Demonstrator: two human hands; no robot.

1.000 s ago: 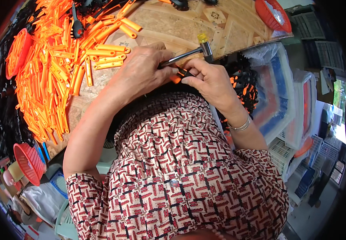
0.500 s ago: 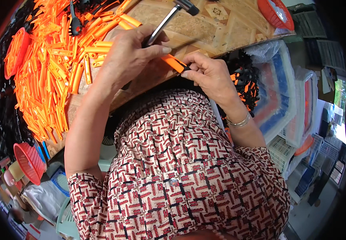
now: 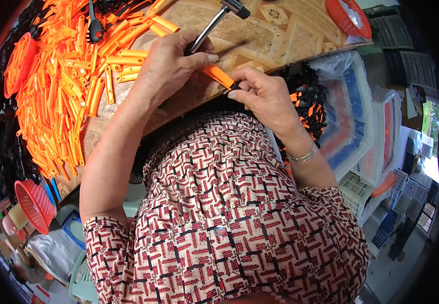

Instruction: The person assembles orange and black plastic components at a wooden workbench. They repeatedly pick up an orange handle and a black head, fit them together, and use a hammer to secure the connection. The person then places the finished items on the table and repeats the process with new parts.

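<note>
Orange plastic handle [image 3: 219,76] pinched in right hand [image 3: 266,95], hammer [image 3: 210,29] gripped in left hand [image 3: 171,63]: I judge this joining, next calling for steady alignment.

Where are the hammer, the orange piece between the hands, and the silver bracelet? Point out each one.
Hammer [image 3: 208,30]: head view, on its shiny shaft.
Orange piece [image 3: 219,76]: head view, mid-length on its body.
Silver bracelet [image 3: 303,157]: head view, on its band.

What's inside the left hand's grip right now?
The left hand is wrapped around a hammer: its shiny shaft and dark-faced head show beyond the grip, but most of its lower end is covered. Whether the thumb also touches the orange handle can't be told.
</note>
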